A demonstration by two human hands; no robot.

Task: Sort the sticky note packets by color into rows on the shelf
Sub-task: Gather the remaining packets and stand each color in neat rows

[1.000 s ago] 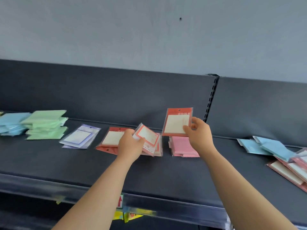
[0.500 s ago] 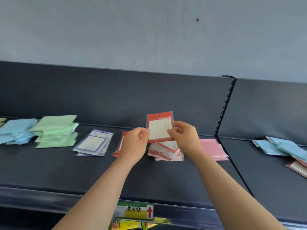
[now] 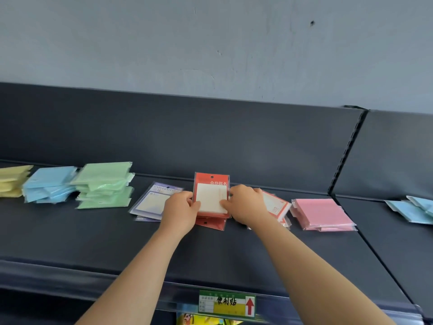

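Note:
A red packet [image 3: 211, 195] with a cream pad lies on top of a small red stack on the dark shelf [image 3: 210, 252]. My left hand [image 3: 180, 212] grips its left edge and my right hand [image 3: 246, 204] pinches its right edge. Just right of my right hand lie loose red-bordered white packets [image 3: 275, 205], partly hidden by that hand. Along the shelf sit a yellow stack [image 3: 13, 180], a blue stack [image 3: 48, 184], a green stack [image 3: 104, 185], purple packets [image 3: 152, 201] and a pink stack [image 3: 322, 214].
More light blue packets [image 3: 413, 208] lie on the neighbouring shelf section at the far right, past a slotted upright [image 3: 344, 156]. A green and yellow price label [image 3: 226, 303] with a red arrow hangs on the shelf's front rail. The back panel rises behind the stacks.
Both hands have brought the red packet down from in front of the back panel onto the red stack. The view has shifted left, showing the yellow stack.

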